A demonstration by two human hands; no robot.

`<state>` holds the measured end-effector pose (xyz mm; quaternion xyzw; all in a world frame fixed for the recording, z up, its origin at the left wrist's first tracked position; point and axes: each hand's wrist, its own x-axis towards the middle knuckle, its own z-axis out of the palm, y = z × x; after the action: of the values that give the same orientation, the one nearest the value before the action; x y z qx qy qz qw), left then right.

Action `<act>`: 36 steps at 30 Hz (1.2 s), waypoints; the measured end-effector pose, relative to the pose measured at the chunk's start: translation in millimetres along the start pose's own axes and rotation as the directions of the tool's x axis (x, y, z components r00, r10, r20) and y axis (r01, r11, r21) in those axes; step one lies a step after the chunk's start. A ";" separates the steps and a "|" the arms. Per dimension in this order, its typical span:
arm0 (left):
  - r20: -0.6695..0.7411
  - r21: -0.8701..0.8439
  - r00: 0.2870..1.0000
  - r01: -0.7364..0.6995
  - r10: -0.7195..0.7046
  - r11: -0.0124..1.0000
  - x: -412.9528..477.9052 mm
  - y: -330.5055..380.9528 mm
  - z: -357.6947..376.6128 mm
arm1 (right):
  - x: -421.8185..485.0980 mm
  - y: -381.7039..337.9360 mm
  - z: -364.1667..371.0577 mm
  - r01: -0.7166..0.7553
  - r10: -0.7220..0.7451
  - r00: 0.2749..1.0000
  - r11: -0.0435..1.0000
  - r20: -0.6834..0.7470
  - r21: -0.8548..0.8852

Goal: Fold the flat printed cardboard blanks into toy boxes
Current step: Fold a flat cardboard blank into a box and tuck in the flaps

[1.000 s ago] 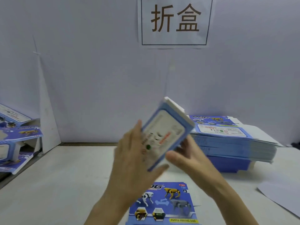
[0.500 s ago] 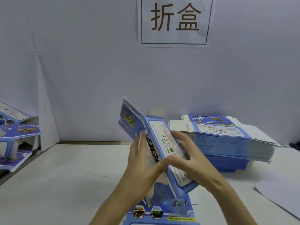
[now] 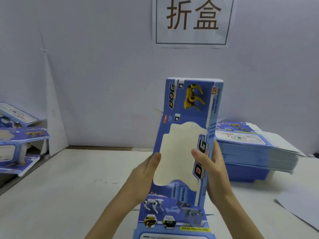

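The box [image 3: 189,104] is up off the table [image 3: 69,187], held between both hands in front of the person, with its window side facing them. Its long axis stands nearly upright, the top leaning a little to the right and away toward the wall. The left hand [image 3: 145,176] grips the left long edge about halfway up, with the thumb [image 3: 156,161] lying on the pale window area. Its other fingers are hidden behind the card. The right hand [image 3: 215,169] grips the right long edge at the same height. Its thumb [image 3: 198,154] reaches across the front onto the window, and the rest of the hand wraps the narrow side panel. Both hands are closed on the box and neither is free. Since they hold the middle, both ends lie away from the fingers. The top end is high above them and looks squared off, while the bottom end sits just below the wrists. Just under that bottom end a printed sheet [image 3: 172,219] with dog pictures lies flat on the table, and whether the two touch I cannot tell. I judge the next step to be work on an end flap, and the bottom end is the nearer one, equally close to either hand. One hand would have to slide down while the other keeps hold. The stack of flat blanks [image 3: 255,152] lies to the right, nearer the right hand, and finished boxes [image 3: 20,140] are piled at the far left.
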<state>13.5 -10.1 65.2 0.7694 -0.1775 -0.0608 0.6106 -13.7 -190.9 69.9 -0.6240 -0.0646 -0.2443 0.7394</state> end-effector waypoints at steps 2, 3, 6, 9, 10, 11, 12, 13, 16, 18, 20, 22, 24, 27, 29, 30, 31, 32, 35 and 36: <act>-0.110 0.021 0.991 -0.073 0.075 0.997 -0.1 -1.3 -1.8 | 0.1 -0.9 0.3 -0.011 0.012 1.000 1.000 0.026 -0.013; -0.169 0.032 0.982 -0.083 0.087 0.996 0.6 -2.2 -3.0 | 0.6 -1.9 -0.5 -0.025 0.025 0.998 1.000 0.050 -0.011; -0.175 -0.007 0.984 -0.030 0.028 1.000 3.3 -2.3 -10.4 | 0.8 -3.9 0.0 -0.031 0.032 0.993 0.999 0.113 -0.011; 0.057 -0.081 0.998 -0.025 0.029 0.996 3.9 -0.4 -18.5 | -1.3 -1.0 6.6 0.006 -0.005 0.995 1.000 0.095 -0.007; 0.085 -0.097 0.995 -0.038 0.047 0.995 4.6 -0.5 -22.0 | -2.0 0.5 8.1 0.013 -0.012 0.996 1.000 0.091 -0.012; 0.071 -0.119 0.995 -0.056 0.064 0.991 4.6 0.2 -26.3 | -2.2 1.4 9.9 0.011 -0.009 0.996 1.000 0.093 -0.021; 0.034 -0.131 0.997 -0.067 0.072 0.989 4.2 1.6 -31.1 | -2.2 3.4 11.1 -0.004 0.008 0.994 0.999 0.109 -0.035; -0.021 -0.133 0.997 -0.078 0.076 0.988 4.7 1.8 -35.5 | -1.5 5.3 13.3 -0.031 0.038 0.989 0.998 0.140 -0.055; -0.192 -0.146 0.981 -0.018 -0.011 0.989 8.2 1.1 -51.1 | -0.4 16.5 29.2 -0.164 0.202 0.953 0.971 0.225 -0.175; -0.301 -0.223 0.940 0.096 -0.162 0.970 9.5 -5.1 -68.1 | -5.6 33.0 43.0 -0.197 0.295 0.913 0.924 0.283 -0.328; -0.323 -0.286 0.886 0.243 -0.332 0.927 4.4 -15.8 -90.2 | -16.0 50.3 53.7 -0.119 0.372 0.861 0.810 0.347 -0.575; -0.287 -0.334 0.854 0.335 -0.434 0.881 -5.0 -26.4 -112.5 | -23.1 65.3 57.7 -0.037 0.452 0.811 0.673 0.371 -0.738; -0.302 -0.449 0.829 0.312 -0.471 0.837 -9.8 -26.8 -140.0 | -26.3 73.4 60.7 0.043 0.496 0.778 0.573 0.387 -0.819; -0.481 -0.699 0.782 -0.070 -0.395 0.712 6.2 5.0 -199.2 | -26.7 75.4 67.3 0.111 0.519 0.761 0.488 0.390 -0.866; -0.617 -0.723 0.730 -0.380 -0.293 0.577 24.7 37.5 -237.7 | -27.3 78.5 68.7 0.120 0.521 0.758 0.481 0.393 -0.869; -0.629 -0.737 0.727 -0.444 -0.277 0.509 32.9 50.0 -250.8 | -28.1 79.2 68.9 0.115 0.526 0.755 0.482 0.392 -0.869; -0.602 -0.757 0.756 -0.437 -0.257 0.487 40.2 57.0 -254.9 | -28.7 79.3 68.2 0.107 0.535 0.749 0.485 0.392 -0.868; -0.543 -0.764 0.813 -0.375 -0.209 0.526 46.7 57.7 -249.9 | -28.2 78.6 67.3 0.106 0.534 0.747 0.492 0.396 -0.864; -0.318 -0.429 0.941 -0.038 -0.112 0.902 46.4 33.4 -193.4 | -23.4 77.5 58.2 0.162 0.496 0.775 0.443 0.392 -0.882; -0.216 -0.162 0.973 0.051 -0.086 0.986 44.6 19.1 -172.0 | -20.6 77.4 53.5 0.190 0.490 0.786 0.389 0.377 -0.901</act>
<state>104.6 128.7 131.5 0.7271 -0.0764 -0.0092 0.6822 13.8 -126.2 4.1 -0.9670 -0.0875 0.0427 0.2354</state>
